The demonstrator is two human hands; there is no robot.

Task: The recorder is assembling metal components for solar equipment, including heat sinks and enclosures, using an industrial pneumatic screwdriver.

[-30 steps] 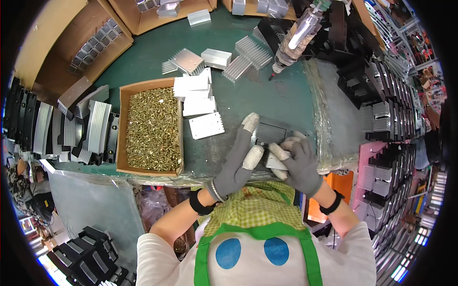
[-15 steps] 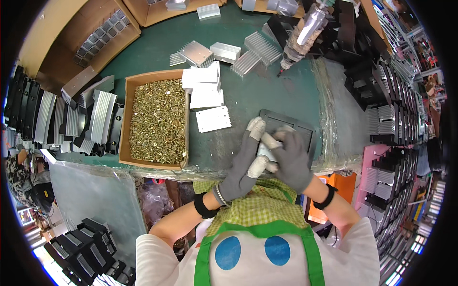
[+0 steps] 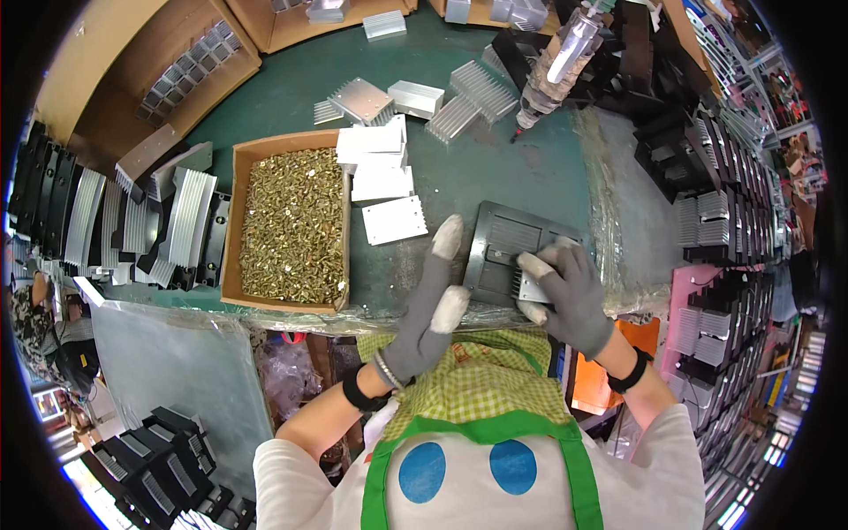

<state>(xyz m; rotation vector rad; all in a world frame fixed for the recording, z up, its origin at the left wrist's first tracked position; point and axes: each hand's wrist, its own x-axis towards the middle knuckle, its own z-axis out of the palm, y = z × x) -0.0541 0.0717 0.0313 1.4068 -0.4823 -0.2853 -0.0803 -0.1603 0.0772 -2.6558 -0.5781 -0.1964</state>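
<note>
A dark grey finned metal housing (image 3: 510, 246) lies flat on the green table near its front edge. My right hand (image 3: 565, 296), in a grey glove with white fingertips, presses a small silver finned heat sink (image 3: 533, 288) onto the housing's lower right part. My left hand (image 3: 427, 309), gloved the same way, hovers just left of the housing with fingers spread and holds nothing. White flat plates (image 3: 394, 219) lie just beyond my left fingertips.
An open cardboard box of brass screws (image 3: 291, 226) stands to the left. Silver heat sinks (image 3: 364, 100) lie further back. A powered screwdriver (image 3: 555, 64) hangs above the table. Black finned parts (image 3: 698, 168) pile up at right, finned rails (image 3: 132, 221) at left.
My left hand has let go and moved left off the housing, fingers now spread. My right hand stays on the small heat sink. The housing now shows uncovered.
</note>
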